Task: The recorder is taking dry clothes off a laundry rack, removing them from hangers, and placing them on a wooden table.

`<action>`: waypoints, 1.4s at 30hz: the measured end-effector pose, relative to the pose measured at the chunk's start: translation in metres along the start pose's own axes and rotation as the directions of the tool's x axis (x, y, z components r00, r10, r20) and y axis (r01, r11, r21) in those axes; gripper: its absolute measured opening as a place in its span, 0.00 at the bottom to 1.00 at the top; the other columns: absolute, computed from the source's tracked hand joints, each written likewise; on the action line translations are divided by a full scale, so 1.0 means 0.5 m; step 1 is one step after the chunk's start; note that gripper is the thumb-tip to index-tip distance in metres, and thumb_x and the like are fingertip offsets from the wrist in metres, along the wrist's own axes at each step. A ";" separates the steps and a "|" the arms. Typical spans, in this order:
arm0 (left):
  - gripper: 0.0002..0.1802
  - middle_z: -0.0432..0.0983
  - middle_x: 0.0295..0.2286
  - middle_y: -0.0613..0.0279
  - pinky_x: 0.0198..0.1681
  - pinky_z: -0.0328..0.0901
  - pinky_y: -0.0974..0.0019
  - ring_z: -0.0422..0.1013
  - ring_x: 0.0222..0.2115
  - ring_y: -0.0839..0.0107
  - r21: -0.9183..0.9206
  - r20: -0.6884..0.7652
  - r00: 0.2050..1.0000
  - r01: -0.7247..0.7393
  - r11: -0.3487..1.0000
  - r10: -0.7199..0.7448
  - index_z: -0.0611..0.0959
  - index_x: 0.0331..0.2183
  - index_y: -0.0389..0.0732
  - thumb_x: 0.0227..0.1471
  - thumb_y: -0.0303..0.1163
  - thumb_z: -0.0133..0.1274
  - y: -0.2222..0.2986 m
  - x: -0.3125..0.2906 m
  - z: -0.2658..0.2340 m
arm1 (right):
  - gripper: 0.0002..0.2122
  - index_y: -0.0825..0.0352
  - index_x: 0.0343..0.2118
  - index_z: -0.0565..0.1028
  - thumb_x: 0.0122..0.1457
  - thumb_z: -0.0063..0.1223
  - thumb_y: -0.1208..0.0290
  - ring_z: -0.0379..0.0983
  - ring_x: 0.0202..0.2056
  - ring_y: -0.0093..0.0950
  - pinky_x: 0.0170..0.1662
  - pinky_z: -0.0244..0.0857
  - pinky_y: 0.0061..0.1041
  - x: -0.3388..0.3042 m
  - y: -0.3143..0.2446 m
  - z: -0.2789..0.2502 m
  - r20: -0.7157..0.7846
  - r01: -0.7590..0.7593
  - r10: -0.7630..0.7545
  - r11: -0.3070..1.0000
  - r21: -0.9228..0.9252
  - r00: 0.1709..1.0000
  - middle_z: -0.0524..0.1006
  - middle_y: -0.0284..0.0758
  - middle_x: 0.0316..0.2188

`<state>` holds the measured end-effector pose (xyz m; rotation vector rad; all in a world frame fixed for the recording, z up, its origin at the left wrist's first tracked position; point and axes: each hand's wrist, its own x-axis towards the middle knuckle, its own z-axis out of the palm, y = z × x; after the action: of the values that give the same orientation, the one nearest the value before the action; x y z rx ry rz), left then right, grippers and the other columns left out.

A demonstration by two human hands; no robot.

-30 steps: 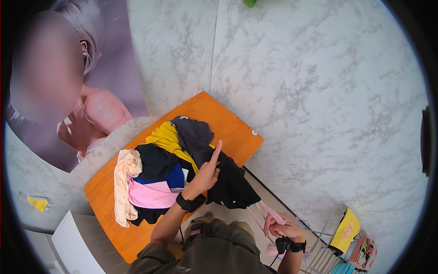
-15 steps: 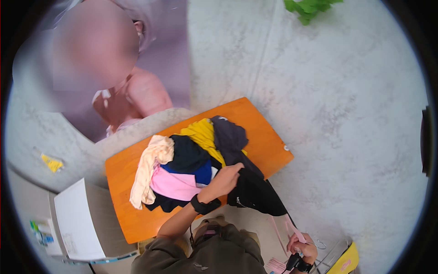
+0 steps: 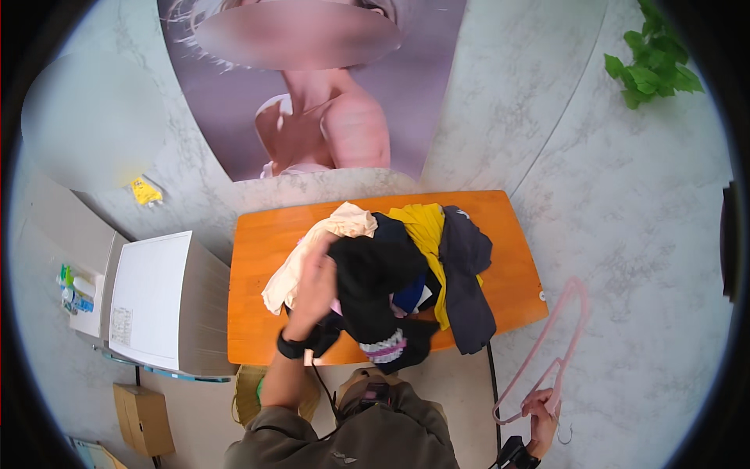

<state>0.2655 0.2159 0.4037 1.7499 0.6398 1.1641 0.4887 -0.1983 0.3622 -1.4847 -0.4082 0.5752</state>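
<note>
On the orange-brown wooden table lies a heap of clothes. A black garment (image 3: 371,277) with a grey and purple patterned band lies on top, its lower end hanging past the near edge. My left hand (image 3: 312,289), blurred by motion, is beside it with fingers stretched out, apparently without a grip. At the lower right, off the table, my right hand (image 3: 541,410) is closed on a pink clothes hanger (image 3: 576,313), which has nothing on it. Around the black garment are a cream garment (image 3: 308,250), a yellow one (image 3: 422,227) and a dark grey one (image 3: 466,270).
The wooden table (image 3: 519,289) backs onto a pale marbled wall with a large poster (image 3: 430,94). A white-topped cabinet (image 3: 152,289) stands left of it, with a cardboard box (image 3: 144,418) below. Green leaves (image 3: 652,66) hang at the upper right.
The black garment, earlier pulled toward the lower right between my hands, now lies on the heap. My left hand moved left; the hanger swung up, apart from the cloth. The view has turned.
</note>
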 end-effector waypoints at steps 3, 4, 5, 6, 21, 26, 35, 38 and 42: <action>0.14 0.71 0.31 0.61 0.32 0.62 0.79 0.67 0.30 0.81 -0.054 -0.274 0.962 0.000 0.999 -0.015 0.70 0.39 0.34 0.54 0.24 0.32 0.009 0.050 -0.121 | 0.03 0.72 0.26 0.67 0.48 0.41 0.82 0.61 0.14 0.21 0.18 0.55 0.20 0.044 -0.006 0.040 0.060 -0.066 0.069 0.996 -0.053 0.996 0.71 0.39 0.21; 0.13 0.71 0.31 0.60 0.31 0.64 0.79 0.68 0.29 0.80 -0.104 -0.268 0.963 0.007 0.995 -0.035 0.69 0.39 0.34 0.54 0.24 0.31 0.010 0.062 -0.155 | 0.04 0.72 0.28 0.69 0.49 0.40 0.82 0.62 0.16 0.20 0.20 0.55 0.18 0.056 -0.007 0.053 0.071 -0.105 0.104 0.994 0.004 0.992 0.73 0.40 0.22; 0.13 0.71 0.31 0.59 0.30 0.65 0.78 0.70 0.29 0.78 -0.172 -0.247 0.969 -0.019 0.985 -0.025 0.69 0.39 0.33 0.54 0.24 0.30 0.004 0.073 -0.184 | 0.04 0.72 0.28 0.69 0.49 0.40 0.82 0.62 0.16 0.20 0.20 0.55 0.18 0.066 -0.005 0.066 0.074 -0.109 0.109 0.994 -0.001 0.991 0.73 0.40 0.22; 0.13 0.71 0.31 0.59 0.30 0.67 0.76 0.70 0.29 0.76 -0.106 -0.287 0.958 -0.047 0.993 0.015 0.68 0.39 0.33 0.54 0.24 0.30 -0.016 0.093 -0.200 | 0.05 0.72 0.28 0.69 0.50 0.40 0.82 0.62 0.15 0.20 0.19 0.55 0.18 0.077 -0.001 0.080 0.096 -0.103 0.097 0.993 0.059 0.991 0.73 0.40 0.22; 0.14 0.67 0.32 0.59 0.37 0.72 0.64 0.68 0.32 0.71 -0.325 -0.272 0.941 0.110 0.939 -0.204 0.68 0.41 0.32 0.51 0.20 0.33 -0.280 0.134 -0.144 | 0.05 0.70 0.35 0.67 0.55 0.40 0.78 0.58 0.14 0.17 0.17 0.52 0.17 0.055 0.045 0.110 0.005 -0.169 0.170 0.969 0.180 0.985 0.71 0.38 0.25; 0.12 0.68 0.30 0.59 0.42 0.70 0.57 0.66 0.28 0.78 -0.448 -0.512 0.856 -0.200 0.872 -0.067 0.69 0.36 0.34 0.50 0.18 0.32 -0.189 0.187 -0.176 | 0.08 0.69 0.40 0.65 0.57 0.41 0.76 0.51 0.13 0.14 0.17 0.46 0.15 0.053 0.051 0.118 0.001 -0.238 0.246 0.936 0.260 0.969 0.70 0.35 0.24; 0.20 0.66 0.35 0.32 0.42 0.59 0.49 0.64 0.37 0.39 0.668 -0.325 0.945 0.263 0.696 -0.044 0.67 0.42 0.29 0.44 0.25 0.46 -0.511 0.164 -0.212 | 0.13 0.68 0.45 0.63 0.58 0.42 0.74 0.54 0.18 0.16 0.22 0.48 0.16 0.070 0.059 0.134 -0.026 -0.135 0.174 0.843 0.521 0.984 0.71 0.34 0.27; 0.10 0.71 0.29 0.40 0.38 0.62 0.52 0.67 0.35 0.44 0.696 -0.153 0.938 0.326 0.639 -0.311 0.73 0.30 0.33 0.40 0.27 0.47 -0.678 0.056 -0.212 | 0.17 0.68 0.50 0.61 0.57 0.43 0.75 0.59 0.23 0.17 0.27 0.54 0.17 0.065 0.064 0.124 -0.115 -0.101 0.177 0.869 0.485 0.977 0.71 0.35 0.30; 0.21 0.68 0.38 0.41 0.45 0.59 0.56 0.64 0.43 0.44 0.725 -0.040 0.846 0.391 0.567 -0.532 0.70 0.38 0.36 0.43 0.39 0.49 -0.805 -0.068 -0.198 | 0.18 0.68 0.51 0.60 0.58 0.44 0.74 0.68 0.32 0.21 0.37 0.62 0.20 0.051 0.094 0.097 -0.197 -0.066 0.174 0.885 0.461 0.965 0.71 0.36 0.38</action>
<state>0.1864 0.4103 0.0446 2.0820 1.4882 0.3526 0.4759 -0.1443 0.3160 -1.1118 0.0109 0.5419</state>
